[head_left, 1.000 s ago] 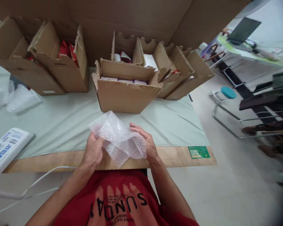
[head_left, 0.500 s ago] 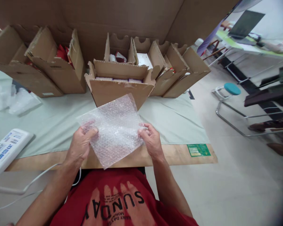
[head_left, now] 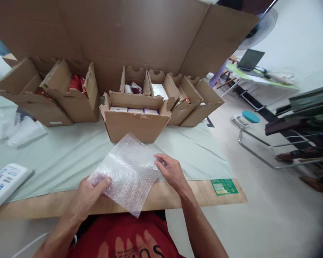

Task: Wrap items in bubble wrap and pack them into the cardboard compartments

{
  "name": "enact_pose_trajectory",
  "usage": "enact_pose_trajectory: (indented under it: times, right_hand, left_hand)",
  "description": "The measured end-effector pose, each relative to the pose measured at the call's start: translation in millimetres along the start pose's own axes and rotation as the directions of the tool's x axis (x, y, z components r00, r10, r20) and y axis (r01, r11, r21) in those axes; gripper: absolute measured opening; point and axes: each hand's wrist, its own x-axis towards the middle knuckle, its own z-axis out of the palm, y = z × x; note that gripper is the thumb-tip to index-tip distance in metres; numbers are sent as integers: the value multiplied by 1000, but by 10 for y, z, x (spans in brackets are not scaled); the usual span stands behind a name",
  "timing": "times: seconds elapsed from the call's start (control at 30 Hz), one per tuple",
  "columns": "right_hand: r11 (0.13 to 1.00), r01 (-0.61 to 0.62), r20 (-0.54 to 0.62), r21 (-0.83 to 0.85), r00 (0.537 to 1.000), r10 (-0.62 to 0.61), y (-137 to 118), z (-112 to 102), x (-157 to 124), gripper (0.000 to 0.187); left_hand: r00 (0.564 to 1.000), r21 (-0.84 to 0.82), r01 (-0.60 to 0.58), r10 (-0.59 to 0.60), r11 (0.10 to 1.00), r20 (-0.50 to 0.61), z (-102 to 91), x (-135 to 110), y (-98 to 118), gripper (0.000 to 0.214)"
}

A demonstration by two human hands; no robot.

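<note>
A square sheet of clear bubble wrap [head_left: 126,172] is spread out over the near edge of the table, one corner hanging past the edge. My left hand [head_left: 87,195] pinches its left corner with thumb on top. My right hand [head_left: 170,171] grips its right corner, fingers curled. Just behind the sheet stands an open cardboard box [head_left: 134,120] holding small white packs.
More open cardboard boxes [head_left: 70,95] with red packets line the back, under a tall cardboard wall. A pale green cloth [head_left: 70,154] covers the table. A white device [head_left: 4,182] lies at the left, loose plastic bags [head_left: 18,130] behind it. A stool [head_left: 249,118] stands to the right.
The crumpled bubble wrap has been opened out flat between both hands and lowered toward the table. The view has tilted upward.
</note>
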Motion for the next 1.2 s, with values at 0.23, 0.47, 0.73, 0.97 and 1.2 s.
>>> enact_pose_trajectory:
  times: [0.23, 0.47, 0.73, 0.97, 1.2]
  right_hand:
    - [923, 352, 133, -156, 933, -334, -267, -122, 257, 47]
    - [944, 328, 539, 36, 789, -295, -123, -254, -596, 109]
    - [950, 306, 369, 62, 878, -307, -131, 91, -683, 55]
    - [920, -179, 170, 349, 977, 126, -90, 227, -572, 23]
    - [912, -227, 102, 342, 974, 204, -21, 302, -503, 25]
  left_hand:
    - [978, -457, 209, -182, 864, 102, 190, -273, -81, 40]
    - [961, -597, 267, -257, 756, 104, 206, -159, 120, 13]
    - [956, -592, 279, -278, 756, 95, 197, -123, 188, 13]
    - [986, -407, -142, 93, 902, -137, -7, -104, -18, 42]
    - [848, 445, -413, 514, 794, -129, 129, 360, -98, 70]
